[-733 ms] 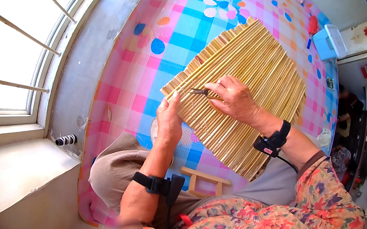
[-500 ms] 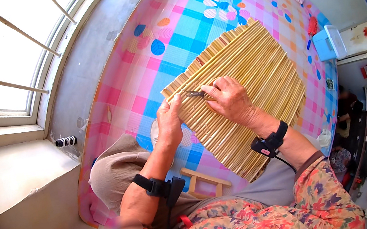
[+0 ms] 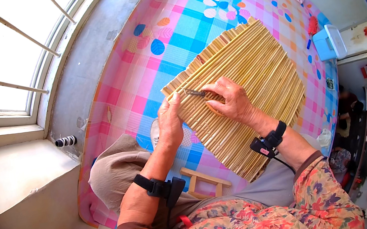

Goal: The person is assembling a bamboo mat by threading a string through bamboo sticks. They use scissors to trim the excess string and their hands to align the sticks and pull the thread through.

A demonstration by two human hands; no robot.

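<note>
A stiff mat of yellow straw-like stalks (image 3: 254, 74), laid side by side, rests slanted across my lap. My left hand (image 3: 169, 120) grips its left corner, the thumb lying on top along the edge. In my right hand (image 3: 232, 101) is a small pair of scissors (image 3: 195, 93). Its dark blades point left, just over the stalks near my left thumb. My right thumb and fingers sit apart on the handles, partly hiding them. Whether the blades touch a stalk or a thread, I cannot make out.
A wooden frame (image 3: 205, 183) lies by my lap on the checked pink-and-blue sheet (image 3: 136, 90). A black-and-white spool (image 3: 66, 141) stands on the ledge by the barred window at left. At far right are a light-blue box (image 3: 324, 45) and a red item (image 3: 312, 25).
My right thumb and fingers have spread further apart, and more of the scissors' handle shows. My left hand and the mat have stayed almost in place.
</note>
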